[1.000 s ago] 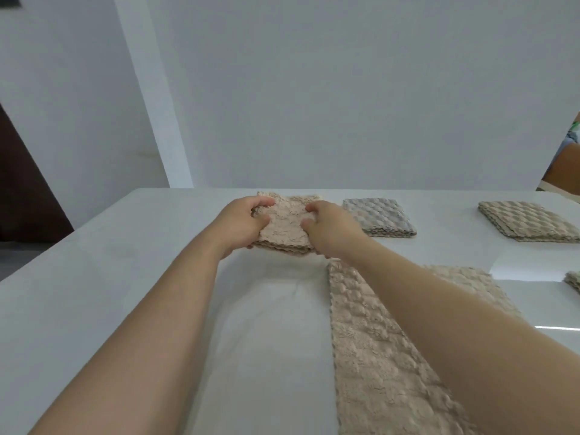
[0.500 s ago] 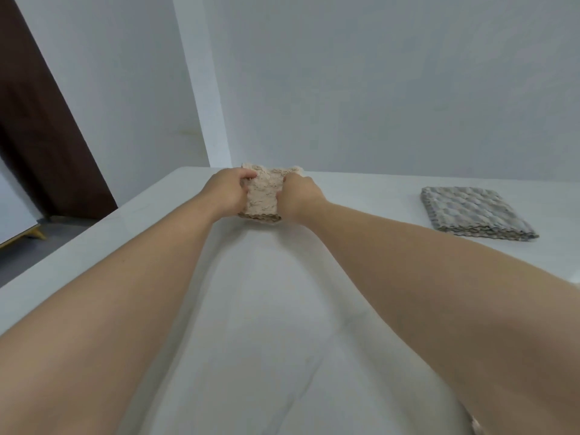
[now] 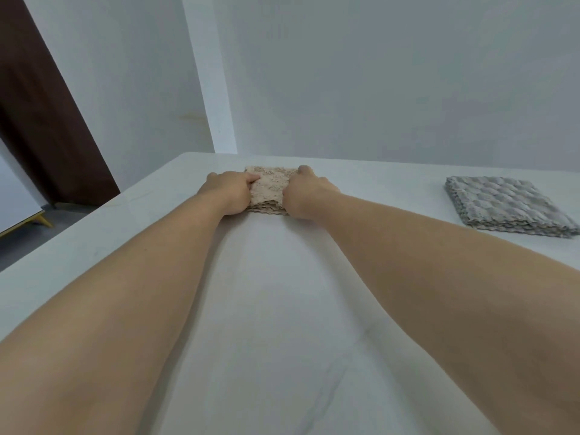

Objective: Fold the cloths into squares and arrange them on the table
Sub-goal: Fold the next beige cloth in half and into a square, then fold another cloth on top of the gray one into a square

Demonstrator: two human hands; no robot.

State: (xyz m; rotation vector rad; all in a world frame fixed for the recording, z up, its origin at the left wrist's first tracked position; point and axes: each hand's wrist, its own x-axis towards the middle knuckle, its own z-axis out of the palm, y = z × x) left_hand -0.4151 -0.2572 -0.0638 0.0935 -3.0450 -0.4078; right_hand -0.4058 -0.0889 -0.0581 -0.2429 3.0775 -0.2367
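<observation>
**Holding the folded beige cloth at the far side of the table**

Stretching out ahead of me is the white table (image 3: 282, 324), smooth and faintly glossy, so anything soft should slide on it easily. Off to my right lies the grey cloth (image 3: 505, 205), already folded into a thick square and well apart from my hands. Between my hands, near the far edge, sits the beige cloth (image 3: 271, 189), folded into a small stack of layers that rests on the tabletop.

My left hand (image 3: 229, 191) grips its left side, with the left thumb (image 3: 253, 178) laid on top and the fingers curled round the edge. My right hand (image 3: 306, 193) grips the right side the same way. From this angle I cannot tell whether my fingertips reach underneath.

It looks light, limp and bumpy in texture, not fragile. I judge that the layers would splay or shift if I held it by one corner. The best hold is this one: both side edges pinched through all the layers, then pressed flat on top to keep the square.
</observation>
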